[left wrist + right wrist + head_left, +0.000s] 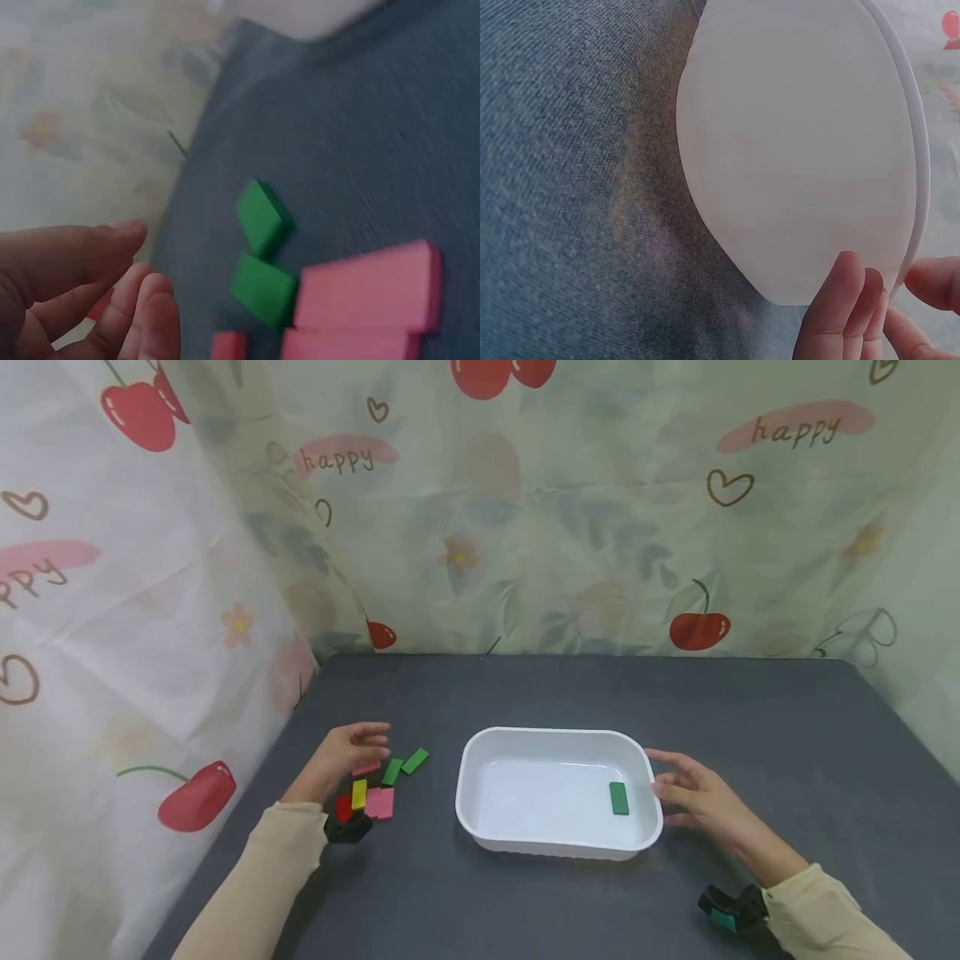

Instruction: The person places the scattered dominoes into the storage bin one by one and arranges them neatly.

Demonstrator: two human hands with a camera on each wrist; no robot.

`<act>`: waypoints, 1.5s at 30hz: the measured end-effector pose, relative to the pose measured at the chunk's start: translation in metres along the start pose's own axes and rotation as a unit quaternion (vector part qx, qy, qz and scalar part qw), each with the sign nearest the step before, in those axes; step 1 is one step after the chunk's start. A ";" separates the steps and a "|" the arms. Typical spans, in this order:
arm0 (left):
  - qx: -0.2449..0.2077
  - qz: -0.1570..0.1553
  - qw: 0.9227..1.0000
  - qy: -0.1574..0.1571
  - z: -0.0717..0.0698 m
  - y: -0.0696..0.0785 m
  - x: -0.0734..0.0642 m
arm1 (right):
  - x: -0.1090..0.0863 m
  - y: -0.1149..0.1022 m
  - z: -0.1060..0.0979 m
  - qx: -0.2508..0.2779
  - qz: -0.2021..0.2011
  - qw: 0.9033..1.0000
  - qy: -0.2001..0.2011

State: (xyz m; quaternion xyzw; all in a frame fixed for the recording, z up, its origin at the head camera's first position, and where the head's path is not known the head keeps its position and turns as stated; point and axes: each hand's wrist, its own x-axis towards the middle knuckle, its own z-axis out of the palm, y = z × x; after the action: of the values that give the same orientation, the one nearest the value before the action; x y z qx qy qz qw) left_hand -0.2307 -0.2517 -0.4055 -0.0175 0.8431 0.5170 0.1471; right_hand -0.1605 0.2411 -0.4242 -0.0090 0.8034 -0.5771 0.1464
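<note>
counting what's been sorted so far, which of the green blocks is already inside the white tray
The lone green block lying flat near the right end of the white tray. The other two green blocks lie on the table by the left hand.

Both arms are covered to the wrist by long sleeves of a pale beige, soft-looking cloth, the left sleeve (255, 885) and the right sleeve (825, 914) alike, plain and without print, snug at the cuffs. Beyond the cuffs the left hand (341, 760) and the right hand (701, 797) are bare: no gloves, rings or watch show. A small black device (347, 828) sits strapped at the left wrist, blocky in shape. Its mate on the right wrist (735, 908) is black too, with a teal patch on one side.
</note>
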 end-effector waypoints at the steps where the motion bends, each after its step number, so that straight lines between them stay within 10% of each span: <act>1: 0.016 -0.006 1.000 0.001 0.000 -0.004 0.001 | 0.000 0.000 0.000 0.001 0.000 1.000 0.000; 13: 0.128 -0.024 0.991 -0.018 0.008 -0.019 -0.004 | 0.000 -0.001 0.003 0.005 0.005 1.000 -0.002; 45: 0.167 -0.016 0.986 0.007 0.017 -0.015 0.009 | -0.003 0.001 0.000 0.005 -0.010 1.000 0.004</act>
State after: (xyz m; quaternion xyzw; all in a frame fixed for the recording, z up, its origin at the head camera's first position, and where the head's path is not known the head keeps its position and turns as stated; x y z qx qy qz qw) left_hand -0.2329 -0.2427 -0.4276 -0.0100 0.9181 0.3665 0.1504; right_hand -0.1578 0.2415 -0.4242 -0.0140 0.8012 -0.5822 0.1373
